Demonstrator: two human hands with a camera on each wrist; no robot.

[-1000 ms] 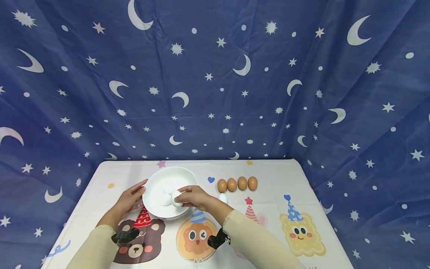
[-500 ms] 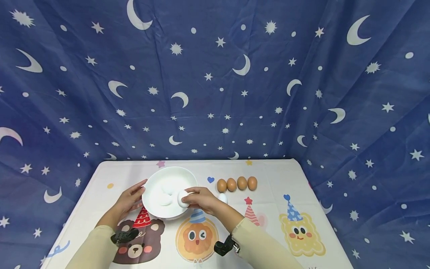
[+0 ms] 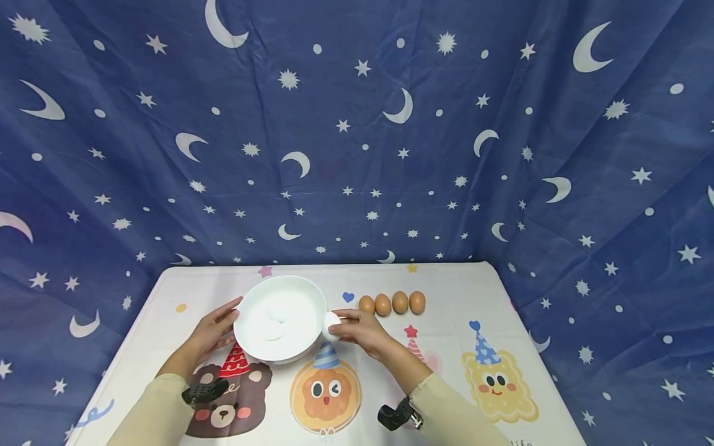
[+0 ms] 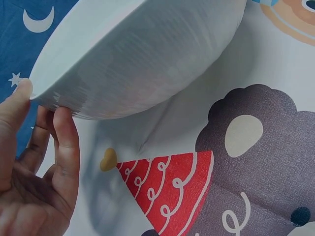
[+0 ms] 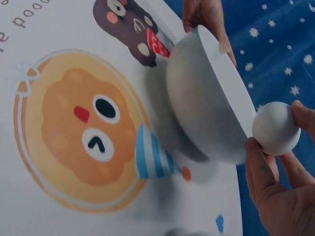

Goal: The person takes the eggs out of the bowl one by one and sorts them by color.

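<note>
My right hand [image 3: 365,332] pinches a white egg [image 3: 331,326] at the right rim of the white bowl [image 3: 304,303] | my left hand [image 3: 214,331] grips its left rim | egg likely light, stiff, smooth, crackable; best cradled by fingertips around its middle

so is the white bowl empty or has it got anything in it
Not empty: in the head view, two white eggs show inside the white bowl, with bare surface around them.

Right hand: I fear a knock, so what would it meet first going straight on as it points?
Probably the bowl, ahead of the white egg in the right hand; depth there is unclear.
</note>
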